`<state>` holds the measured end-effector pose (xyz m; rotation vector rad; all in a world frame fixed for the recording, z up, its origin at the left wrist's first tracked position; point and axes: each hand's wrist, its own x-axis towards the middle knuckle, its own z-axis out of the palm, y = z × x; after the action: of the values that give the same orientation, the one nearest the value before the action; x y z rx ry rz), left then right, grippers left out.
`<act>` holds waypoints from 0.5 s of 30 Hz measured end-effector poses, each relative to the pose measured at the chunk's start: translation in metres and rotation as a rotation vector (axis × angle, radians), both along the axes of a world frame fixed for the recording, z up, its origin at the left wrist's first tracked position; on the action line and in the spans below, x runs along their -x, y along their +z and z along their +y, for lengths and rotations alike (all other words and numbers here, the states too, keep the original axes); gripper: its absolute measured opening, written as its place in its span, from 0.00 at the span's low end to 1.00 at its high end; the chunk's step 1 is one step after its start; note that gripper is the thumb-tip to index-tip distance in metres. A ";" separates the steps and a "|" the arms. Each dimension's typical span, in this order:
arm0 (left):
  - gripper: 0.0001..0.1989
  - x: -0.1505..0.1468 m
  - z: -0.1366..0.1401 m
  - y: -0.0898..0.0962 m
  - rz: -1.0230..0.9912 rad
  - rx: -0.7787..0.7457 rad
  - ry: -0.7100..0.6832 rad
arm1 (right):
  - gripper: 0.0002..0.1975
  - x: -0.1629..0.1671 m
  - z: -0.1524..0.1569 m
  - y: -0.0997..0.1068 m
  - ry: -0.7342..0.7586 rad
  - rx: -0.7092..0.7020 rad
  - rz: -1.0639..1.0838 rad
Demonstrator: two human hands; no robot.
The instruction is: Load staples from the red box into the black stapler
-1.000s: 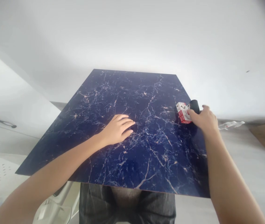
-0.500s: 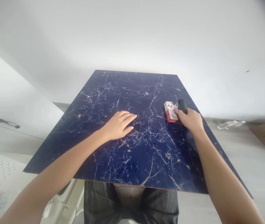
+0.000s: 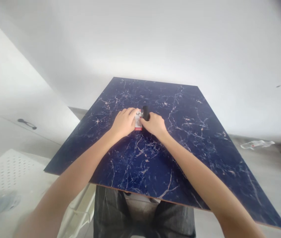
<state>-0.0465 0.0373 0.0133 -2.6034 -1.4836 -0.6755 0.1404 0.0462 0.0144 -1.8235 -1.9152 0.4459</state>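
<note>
A small red-and-white box [image 3: 138,124] is between my two hands near the middle of the dark blue marbled table [image 3: 155,96]. My left hand [image 3: 124,123] is closed on its left side, with fingers over the far end and thumb along the near part. From the right, my right hand [image 3: 155,125] grips a short black cylindrical thing [image 3: 145,112], its thumb reaching the box's right edge. The black thing is right beside the box. My fingers cover much of both, so I cannot tell whether they are joined.
White walls stand behind the table and a white cabinet door with a dark handle [image 3: 27,124] is at the left. A white perforated surface [image 3: 9,172] is at the lower left. On the floor to the right lies a clear plastic bottle [image 3: 256,144].
My right hand has brought the box and black thing leftward from the table's right side to the middle. My left hand, earlier open on the table, has closed on the box. The view has shifted.
</note>
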 end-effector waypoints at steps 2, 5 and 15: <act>0.25 0.010 0.007 0.004 -0.059 -0.020 0.083 | 0.20 0.035 0.004 0.000 0.073 -0.003 0.073; 0.24 0.030 0.020 0.013 -0.166 -0.055 0.188 | 0.19 0.075 0.011 -0.001 0.164 0.044 0.184; 0.31 0.105 0.032 0.041 -0.139 0.506 -0.125 | 0.28 0.079 0.067 -0.019 0.336 0.072 0.396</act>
<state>-0.1513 0.0692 0.0547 -3.0983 -1.7353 -0.5582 0.0616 0.1133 -0.0045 -1.3241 -1.9358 0.9225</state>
